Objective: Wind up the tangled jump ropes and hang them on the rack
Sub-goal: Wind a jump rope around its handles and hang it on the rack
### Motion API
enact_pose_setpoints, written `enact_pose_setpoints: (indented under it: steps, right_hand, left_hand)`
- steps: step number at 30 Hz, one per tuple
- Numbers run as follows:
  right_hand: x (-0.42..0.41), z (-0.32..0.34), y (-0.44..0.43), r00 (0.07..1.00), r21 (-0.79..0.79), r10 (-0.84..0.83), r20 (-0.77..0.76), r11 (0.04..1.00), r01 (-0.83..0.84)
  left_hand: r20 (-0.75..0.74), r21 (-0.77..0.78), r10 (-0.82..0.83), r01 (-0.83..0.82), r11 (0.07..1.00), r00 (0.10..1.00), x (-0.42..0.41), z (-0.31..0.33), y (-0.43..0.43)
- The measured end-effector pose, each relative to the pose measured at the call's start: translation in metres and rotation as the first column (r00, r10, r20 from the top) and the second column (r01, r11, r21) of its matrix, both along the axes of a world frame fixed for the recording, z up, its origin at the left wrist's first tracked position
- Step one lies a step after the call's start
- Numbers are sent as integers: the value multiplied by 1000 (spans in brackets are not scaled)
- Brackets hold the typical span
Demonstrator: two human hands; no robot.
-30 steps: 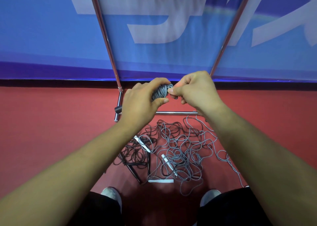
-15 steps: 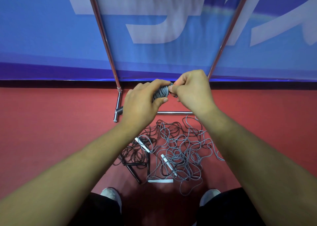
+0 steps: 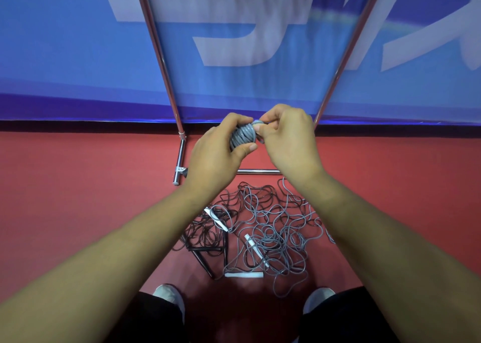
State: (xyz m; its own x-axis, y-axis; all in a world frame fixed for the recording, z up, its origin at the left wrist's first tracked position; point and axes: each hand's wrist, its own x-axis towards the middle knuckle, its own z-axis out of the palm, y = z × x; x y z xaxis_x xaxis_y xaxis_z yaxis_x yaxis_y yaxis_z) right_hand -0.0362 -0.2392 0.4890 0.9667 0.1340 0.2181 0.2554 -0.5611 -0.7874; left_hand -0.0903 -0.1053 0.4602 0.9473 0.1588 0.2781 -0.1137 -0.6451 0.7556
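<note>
My left hand point(image 3: 217, 151) grips a tightly wound bundle of grey jump rope point(image 3: 243, 135), held up in front of me. My right hand point(image 3: 286, 137) pinches the rope's end at the top right of the bundle. On the red floor below lies a tangled pile of grey ropes point(image 3: 276, 234) with white handles point(image 3: 243, 275), and a black rope point(image 3: 205, 234) with black handles on its left. The chrome rack point(image 3: 161, 56) stands behind, its two poles rising on either side of my hands.
A blue banner point(image 3: 65, 56) with pale lettering hangs behind the rack. The rack's base bar point(image 3: 257, 171) lies on the floor just beyond the pile. My two shoes point(image 3: 169, 294) stand at the near edge of the tangle.
The loose grey strand that trailed to the right on the floor has been drawn in. My right hand has shifted slightly over the bundle's top.
</note>
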Motion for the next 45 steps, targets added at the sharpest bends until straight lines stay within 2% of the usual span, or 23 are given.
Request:
enact_pose_setpoints:
  steps: [5,9,12,19,21,23,25,27,30,34,39,42,45]
  right_hand:
    - [-4,0,3,999,3,-6,49,1000,6]
    - [-4,4,2,995,-11,96,26,995,-96]
    - [-5,5,1,991,19,131,2,991,-131]
    - [-4,-2,3,998,112,50,36,992,-53]
    - [-4,-3,5,999,146,38,-11,989,-36]
    - [-1,0,5,993,204,69,-94,978,-48]
    - [4,3,1,983,246,106,-153,967,-66]
    - [7,5,-5,967,252,168,-194,961,-116]
    - [11,7,-9,954,211,210,-213,963,-165]
    - [16,10,-9,947,232,145,-288,970,-78]
    - [19,21,-4,904,447,161,-396,894,37]
    - [29,24,-5,912,487,67,-404,860,153]
    - [33,26,-5,928,535,56,-369,829,163]
  left_hand:
    - [-8,-98,-5,4,995,1000,2,3,5]
    - [-24,-162,7,-11,987,1000,4,4,11]
    - [-27,-131,2,-6,991,1000,4,5,14]
    - [-17,-118,4,-6,993,1000,3,6,9]
    - [-7,-96,3,-3,995,1000,3,4,10]
    - [6,-35,3,-2,999,1000,3,5,12]
    - [46,155,-17,10,988,999,5,9,17]
    - [98,358,-62,23,933,993,7,11,22]
    - [110,413,-84,32,910,990,8,11,21]
    - [82,322,-93,62,945,992,8,10,14]
    - [-15,-7,-118,118,993,993,12,14,8]
    - [-36,-204,-152,141,969,988,14,18,5]
    - [-58,-438,-190,146,887,980,13,22,5]
